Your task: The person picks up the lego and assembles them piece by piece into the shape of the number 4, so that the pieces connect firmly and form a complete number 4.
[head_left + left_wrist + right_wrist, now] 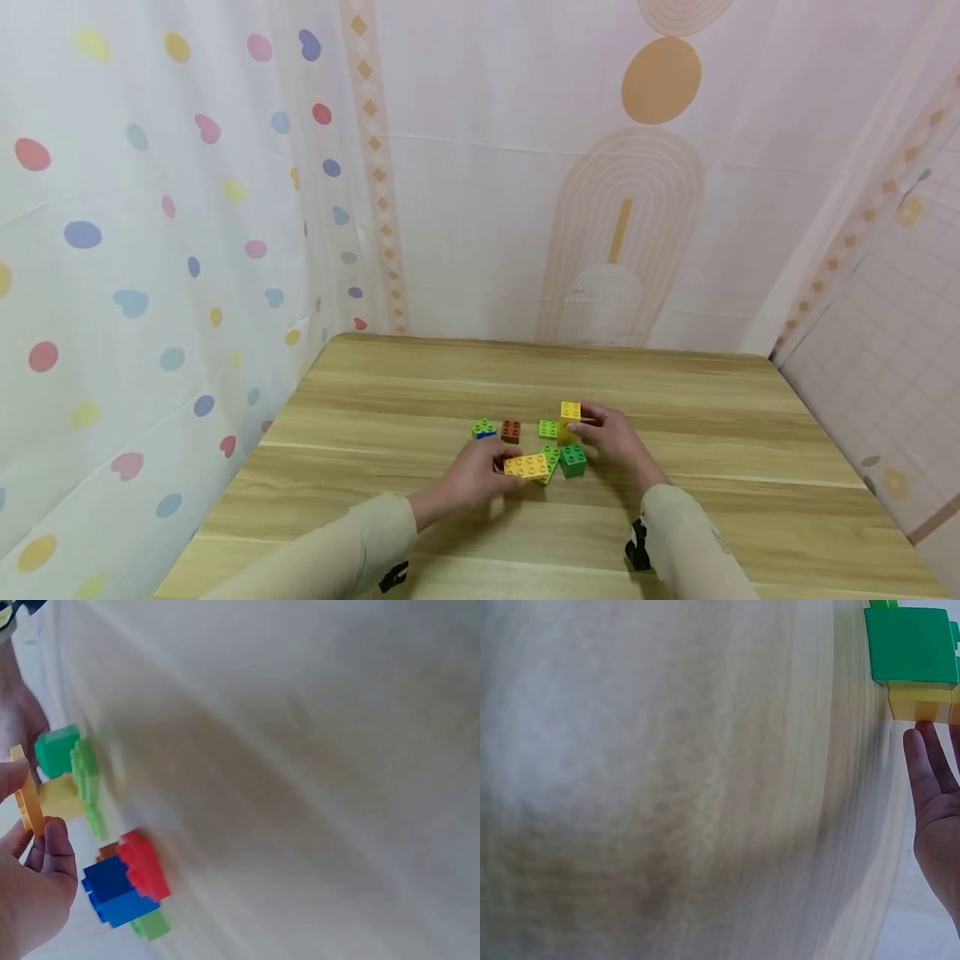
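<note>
Left hand (471,475): pinches one flat orange-yellow plate (527,466), raised above the wooden table (420,375). Right hand (617,437): grips one tall yellow brick (567,425), just behind a dark-green brick (573,461). One brown brick (511,431), beyond the plate. Lettering, if any: too small to read.

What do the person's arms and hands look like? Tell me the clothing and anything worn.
The long cream fabric left sleeve and matching right sleeve end at the wrists. A small black device shows beside the left sleeve's end, another black device beside the right's. The left hand and right hand wear no gloves.
</note>
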`<state>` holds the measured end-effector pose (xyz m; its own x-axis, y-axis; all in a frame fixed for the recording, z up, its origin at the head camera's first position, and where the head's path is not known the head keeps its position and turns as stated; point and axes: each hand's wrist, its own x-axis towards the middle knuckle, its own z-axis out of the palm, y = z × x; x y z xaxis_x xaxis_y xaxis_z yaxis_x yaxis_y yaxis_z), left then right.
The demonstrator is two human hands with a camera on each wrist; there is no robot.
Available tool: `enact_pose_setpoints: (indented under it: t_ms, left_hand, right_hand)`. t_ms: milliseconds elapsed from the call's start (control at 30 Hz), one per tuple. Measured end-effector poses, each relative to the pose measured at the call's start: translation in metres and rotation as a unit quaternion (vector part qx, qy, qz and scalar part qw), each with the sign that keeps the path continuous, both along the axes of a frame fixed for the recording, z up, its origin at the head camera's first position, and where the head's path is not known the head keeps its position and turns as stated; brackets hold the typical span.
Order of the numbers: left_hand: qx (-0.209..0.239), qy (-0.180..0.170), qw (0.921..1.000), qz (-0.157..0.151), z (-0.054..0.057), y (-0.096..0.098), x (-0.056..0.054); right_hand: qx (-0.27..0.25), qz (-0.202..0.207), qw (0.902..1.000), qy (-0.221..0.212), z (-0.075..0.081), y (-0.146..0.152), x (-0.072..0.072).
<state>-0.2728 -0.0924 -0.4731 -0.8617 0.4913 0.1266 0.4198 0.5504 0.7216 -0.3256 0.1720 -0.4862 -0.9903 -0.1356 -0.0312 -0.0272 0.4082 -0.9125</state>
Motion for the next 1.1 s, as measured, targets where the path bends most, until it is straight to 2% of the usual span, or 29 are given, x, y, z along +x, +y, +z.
enact_pose_setpoints:
  t_ms: [133,333,467,600,867,1100]
  left_hand:
    - [0.007,0.025,0.9996,0.005,0.007,0.003,-0.009]
    - [0.032,0.050,0.9982,-0.009,0.017,0.006,-0.025]
    - [0.039,0.038,0.9985,-0.010,0.024,0.006,-0.035]
    - [0.045,0.011,0.9989,0.004,0.027,0.008,-0.043]
    - [0.008,0.016,0.9996,0.020,0.030,0.017,-0.057]
    - [0.003,0.013,0.9996,0.027,0.033,0.023,-0.067]
  right_hand:
    - [-0.001,0.000,1.0000,-0.004,-0.001,0.001,-0.001]
    - [-0.008,-0.002,0.9999,-0.007,-0.006,0.001,-0.001]
    - [-0.010,-0.002,0.9999,-0.005,-0.004,0.001,-0.001]
    - [-0.006,0.001,1.0000,-0.003,-0.003,0.001,-0.001]
    - [-0.012,0.002,0.9999,-0.004,-0.004,0.001,-0.002]
    - [-0.012,0.005,0.9999,-0.003,-0.004,0.002,-0.002]
